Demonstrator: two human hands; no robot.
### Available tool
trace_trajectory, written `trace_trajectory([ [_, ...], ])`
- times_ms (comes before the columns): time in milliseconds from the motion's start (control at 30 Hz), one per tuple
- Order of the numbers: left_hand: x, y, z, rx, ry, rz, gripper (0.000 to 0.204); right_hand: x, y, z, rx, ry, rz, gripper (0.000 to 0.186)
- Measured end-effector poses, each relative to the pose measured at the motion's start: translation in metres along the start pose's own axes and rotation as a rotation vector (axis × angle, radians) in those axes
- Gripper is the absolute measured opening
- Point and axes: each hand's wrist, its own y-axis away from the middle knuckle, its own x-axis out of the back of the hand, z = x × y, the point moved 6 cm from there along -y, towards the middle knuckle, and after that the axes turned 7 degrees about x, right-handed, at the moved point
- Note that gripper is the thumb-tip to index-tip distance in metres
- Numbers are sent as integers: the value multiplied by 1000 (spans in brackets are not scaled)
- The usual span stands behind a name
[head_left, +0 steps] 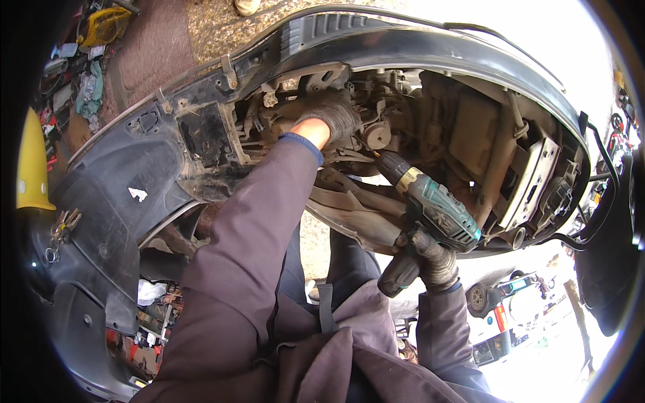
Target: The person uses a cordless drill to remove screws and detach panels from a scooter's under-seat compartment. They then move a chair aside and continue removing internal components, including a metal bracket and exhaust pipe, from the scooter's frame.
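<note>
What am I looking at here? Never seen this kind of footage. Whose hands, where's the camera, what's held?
One picture, from a wide fisheye camera worn on a person's head and looking down at their own arms, so straight edges bend near the rim. No robot: a person in gloves and a dark purple work suit. The big black shape is a scooter body with its panels off, showing dusty engine parts inside. The left hand reaches in and rests on those parts; whether it grips anything is hidden. The right hand holds a teal cordless drill by its handle, the tip aimed at the engine. At the left edge are keys in the scooter's lock and a yellow helmet. Tools lie on the floor at upper left.
</note>
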Motion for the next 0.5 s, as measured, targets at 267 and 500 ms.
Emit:
trace_trajectory([
  [267,-9,-29,0,-62,2,-94,42,-6,3,-4,-124,-144,-74,63],
  [500,-17,-15,-26,-68,340,40,49,-4,2,-3,-156,-227,-121,64],
])
